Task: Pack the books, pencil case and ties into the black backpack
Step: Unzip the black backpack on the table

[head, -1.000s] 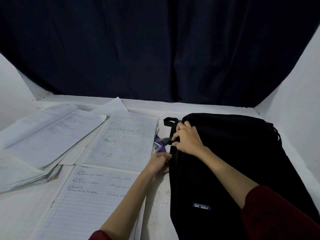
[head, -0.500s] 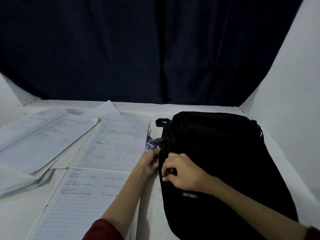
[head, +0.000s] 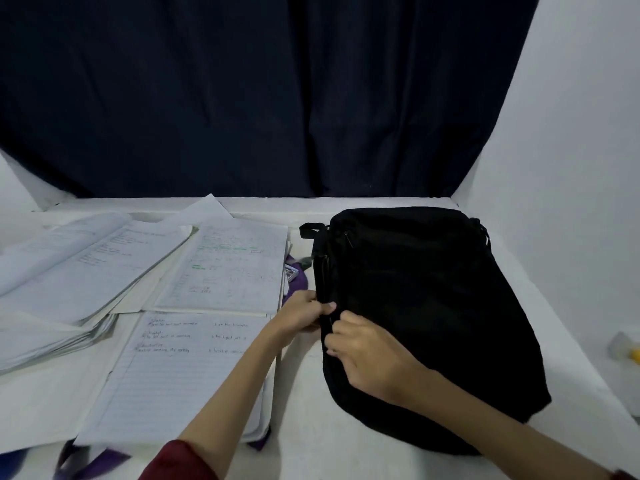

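The black backpack (head: 422, 306) lies flat on the white table (head: 311, 427), at the right. My left hand (head: 301, 315) grips its left side edge, thumb on the fabric. My right hand (head: 360, 351) pinches something small at the zipper line on that same edge; the thing itself is hidden by my fingers. Open notebooks (head: 173, 375) with handwritten pages lie to the left, one (head: 228, 271) behind it and a thick stack (head: 69, 282) at far left. Purple fabric (head: 296, 277), perhaps a tie or the pencil case, peeks out between the notebooks and the bag.
A dark blue curtain (head: 259, 98) hangs behind the table. White walls close in at both sides. More purple fabric (head: 100, 460) shows under the near notebook at the bottom left. A small pale object with yellow (head: 627, 348) sits at the far right.
My right hand has slid from the backpack's top corner down along its left edge toward me. The left hand stays on the same edge. The view has pulled back a little.
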